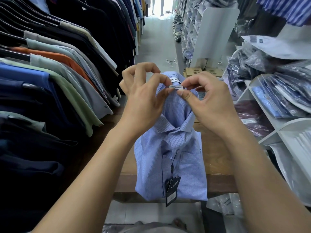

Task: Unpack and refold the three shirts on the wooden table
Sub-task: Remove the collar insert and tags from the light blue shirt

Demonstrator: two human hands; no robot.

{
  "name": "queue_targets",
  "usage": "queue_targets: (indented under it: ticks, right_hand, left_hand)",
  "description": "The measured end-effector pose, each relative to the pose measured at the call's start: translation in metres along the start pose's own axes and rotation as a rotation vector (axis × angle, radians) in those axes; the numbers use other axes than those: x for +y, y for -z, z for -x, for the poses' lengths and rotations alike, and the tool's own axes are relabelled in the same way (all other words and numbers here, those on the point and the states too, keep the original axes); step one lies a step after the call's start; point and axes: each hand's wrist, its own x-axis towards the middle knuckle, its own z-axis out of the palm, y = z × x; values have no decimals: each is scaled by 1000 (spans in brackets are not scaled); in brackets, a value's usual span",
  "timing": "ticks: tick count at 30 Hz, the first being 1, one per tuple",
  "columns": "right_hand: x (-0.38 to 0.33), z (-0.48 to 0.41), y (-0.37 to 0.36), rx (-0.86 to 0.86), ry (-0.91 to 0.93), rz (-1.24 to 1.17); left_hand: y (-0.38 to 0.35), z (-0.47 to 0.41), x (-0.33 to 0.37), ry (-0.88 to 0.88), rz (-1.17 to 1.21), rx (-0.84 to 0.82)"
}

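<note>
A light blue checked shirt (171,158) lies folded on the wooden table (217,182), collar end lifted toward me. A dark hang tag (172,190) dangles on a cord from its front. At the raised collar, my left hand (143,101) pinches the left end of a small white "REGULAR FIT" label (176,87). My right hand (207,100) pinches the label's right end and the collar fabric under it. Only this one shirt shows on the table.
A rack of hanging shirts (55,78) lines the left side, close to the table. White shelves (276,118) with bagged shirts stand at the right. Cardboard pieces (193,71) lie beyond the table. A tiled aisle (156,47) runs ahead toward a bright doorway.
</note>
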Motion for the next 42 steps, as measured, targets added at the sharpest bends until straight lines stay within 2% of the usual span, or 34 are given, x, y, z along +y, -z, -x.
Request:
queue_targets:
  ticks: [14,17,22,25,29,33,35,38,42]
  right_hand:
    - [0,3,-2,32,-11,-1]
    - [1,0,-3,56,11,12]
    - [1,-9,-5,124,23,31]
    - [0,-17,-8,144,34,49]
    - [-2,-22,-18,110,51,41]
    - [2,-22,-20,79,64,80]
    - [7,-16,-20,34,5,126]
    - [16,0,-16,-68,-254,122]
    - [28,17,-10,-404,-541,-33]
  left_hand:
    - [2,3,4,4,24,10]
    - [2,9,7,87,75,-32]
    - [5,20,7,376,122,-224]
    - [3,14,5,329,37,-325]
    - [-7,6,2,328,117,-287]
    - [-11,-1,1,409,144,-240]
    - [-11,-5,-2,448,181,-197]
    - [-12,-13,-8,539,251,-133]
    - [-17,-18,-13,557,309,-57]
